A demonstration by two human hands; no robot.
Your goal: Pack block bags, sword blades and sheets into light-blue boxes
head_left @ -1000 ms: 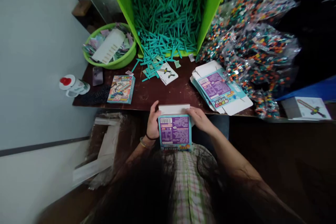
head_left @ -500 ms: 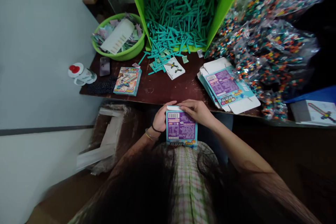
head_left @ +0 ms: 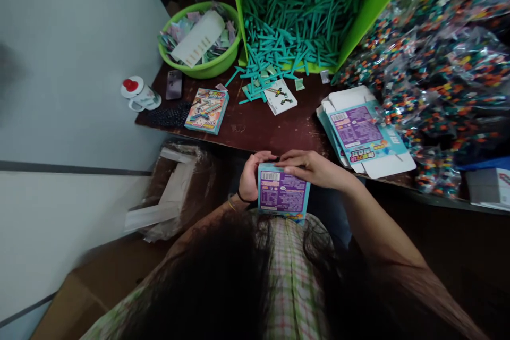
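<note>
A small purple and light-blue cardboard box (head_left: 283, 191) rests upright against my body, its printed back with a barcode facing me. My left hand (head_left: 251, 174) wraps round its left side, fingers along the top edge. My right hand (head_left: 313, 167) lies over the top edge, thumb on the near face and fingers behind, pressing at the end flap. The far side of the box and some fingertips are hidden. On the table beyond lie a similar closed box (head_left: 207, 111) and a stack of flat, unfolded boxes (head_left: 354, 127).
A green bin (head_left: 238, 10) spills teal plastic sticks (head_left: 274, 48) onto the dark table (head_left: 255, 130). A leaflet (head_left: 280, 97), a green basin (head_left: 207, 70) of small packets, a phone (head_left: 174, 85) and a lidded mug (head_left: 145, 98) stand around. Bags of coloured pieces (head_left: 430, 85) crowd the right.
The white flap at the top of the box has been folded down, leaving a light-blue top edge. The whole view has shifted, so table things appear further right.
</note>
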